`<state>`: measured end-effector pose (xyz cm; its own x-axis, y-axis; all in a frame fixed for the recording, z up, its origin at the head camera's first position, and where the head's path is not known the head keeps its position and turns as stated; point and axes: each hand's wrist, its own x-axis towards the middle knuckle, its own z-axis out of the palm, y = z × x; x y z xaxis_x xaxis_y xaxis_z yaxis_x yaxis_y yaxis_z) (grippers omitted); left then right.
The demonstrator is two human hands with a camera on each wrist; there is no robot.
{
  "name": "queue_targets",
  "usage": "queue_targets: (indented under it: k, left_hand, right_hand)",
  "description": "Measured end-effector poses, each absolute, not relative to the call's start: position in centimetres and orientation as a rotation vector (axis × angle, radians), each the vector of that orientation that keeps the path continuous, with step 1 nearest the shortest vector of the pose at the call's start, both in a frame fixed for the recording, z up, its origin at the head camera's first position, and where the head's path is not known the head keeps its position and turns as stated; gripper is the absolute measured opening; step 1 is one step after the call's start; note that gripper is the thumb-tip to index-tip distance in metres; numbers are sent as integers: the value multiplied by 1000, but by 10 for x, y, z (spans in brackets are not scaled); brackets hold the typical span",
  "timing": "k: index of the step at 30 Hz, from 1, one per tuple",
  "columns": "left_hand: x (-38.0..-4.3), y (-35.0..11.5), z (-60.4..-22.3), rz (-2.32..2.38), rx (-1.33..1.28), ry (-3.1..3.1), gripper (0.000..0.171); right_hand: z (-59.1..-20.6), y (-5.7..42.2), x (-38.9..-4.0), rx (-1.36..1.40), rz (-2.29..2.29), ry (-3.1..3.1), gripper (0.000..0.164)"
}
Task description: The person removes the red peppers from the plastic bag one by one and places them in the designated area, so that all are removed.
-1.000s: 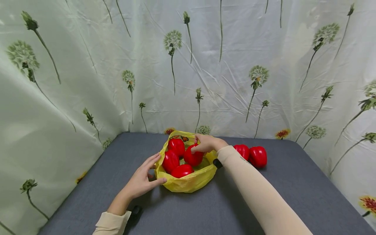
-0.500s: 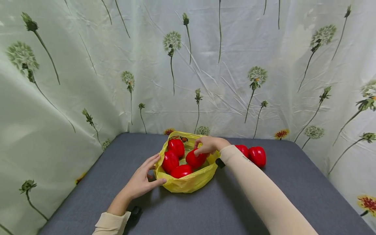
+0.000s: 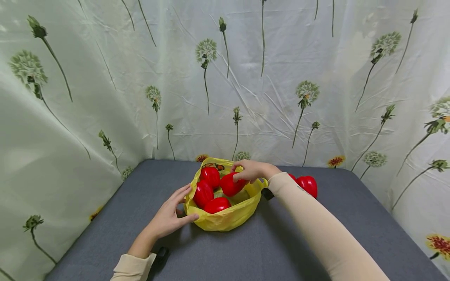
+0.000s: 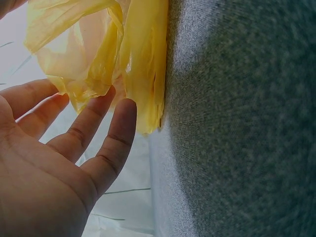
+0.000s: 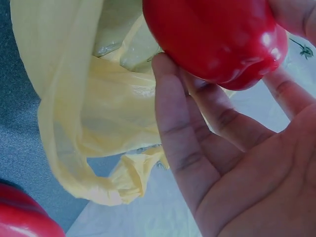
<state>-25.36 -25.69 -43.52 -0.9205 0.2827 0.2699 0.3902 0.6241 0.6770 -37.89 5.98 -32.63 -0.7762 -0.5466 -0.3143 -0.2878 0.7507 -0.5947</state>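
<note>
A yellow plastic bag (image 3: pixel 225 222) stands with its mouth spread wide, with several shiny red bell peppers inside. My right hand (image 3: pixel 253 170) reaches over its right rim and grips one bell pepper (image 3: pixel 232 185) between thumb and fingers. In the right wrist view, that bell pepper (image 5: pixel 212 39) sits at the fingertips above the bag's opening. My left hand (image 3: pixel 170 214) rests against the bag's left side, thumb at the front rim. Seen from the left wrist, its fingers (image 4: pixel 116 143) are loosely extended and touch the yellow plastic (image 4: pixel 145 64). Three other peppers, including a front one (image 3: pixel 216 205), lie in the bag.
Right of the bag, two more red bell peppers lie on the dark grey tabletop (image 3: pixel 225 257); one pepper (image 3: pixel 308 185) is partly covered by my right sleeve, the other mostly hidden. A flower-printed curtain (image 3: pixel 260 89) hangs behind and beside the table.
The held pepper dipped slightly right, then rose a little, still over the bag's inside. My right wrist has shifted right, covering more of the outer peppers. The left hand stays put.
</note>
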Motion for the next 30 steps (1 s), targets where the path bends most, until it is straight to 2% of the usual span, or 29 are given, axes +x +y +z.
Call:
queue_targets:
  k: [19,30]
  left_hand:
    - [-252,-256,-434,-1189,-527,-2722,93]
    - [-253,-257,-436,-1170,-544,-2723,92]
  right_hand:
    - [-329,97,-387,-694,-1029,2508,37]
    - [-329,125,-385,-623,-1169,2556,40]
